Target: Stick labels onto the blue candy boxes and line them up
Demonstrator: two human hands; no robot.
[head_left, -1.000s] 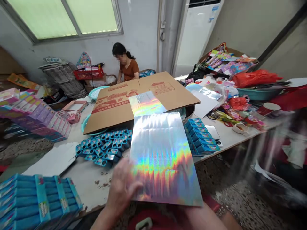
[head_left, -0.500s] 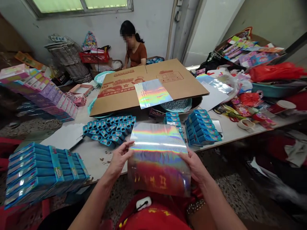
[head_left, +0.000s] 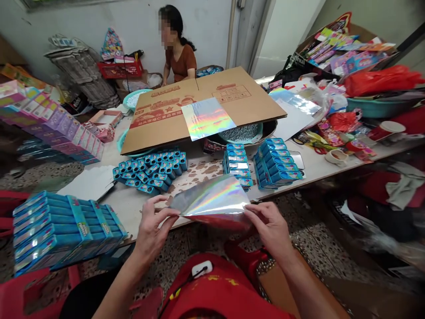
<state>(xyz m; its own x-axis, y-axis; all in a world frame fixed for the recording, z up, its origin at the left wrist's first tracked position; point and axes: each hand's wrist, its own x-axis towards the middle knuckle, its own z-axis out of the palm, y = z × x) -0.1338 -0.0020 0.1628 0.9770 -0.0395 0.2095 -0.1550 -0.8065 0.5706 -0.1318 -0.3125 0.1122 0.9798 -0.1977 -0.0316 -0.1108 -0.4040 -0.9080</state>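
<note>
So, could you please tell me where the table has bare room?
Stained tabletop shows beyond the shiny sheet, between the loose blue cases and the two small blue stacks. More lies between those cases and the large left stack. The right end is crowded with packets and a red bag.

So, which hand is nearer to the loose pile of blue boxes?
Left: the left hand is just in front of the loose pile; the right hand is farther right.

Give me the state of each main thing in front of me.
Held sheet: bent
Left hand: pinching that sheet
Right hand: pinching that sheet
Cardboard: flattened, print showing
Other sheet: flat on cardboard
Grey-pellet basin: partly covered
Middle blue boxes: loosely clustered
Leftmost blue boxes: stacked
</note>
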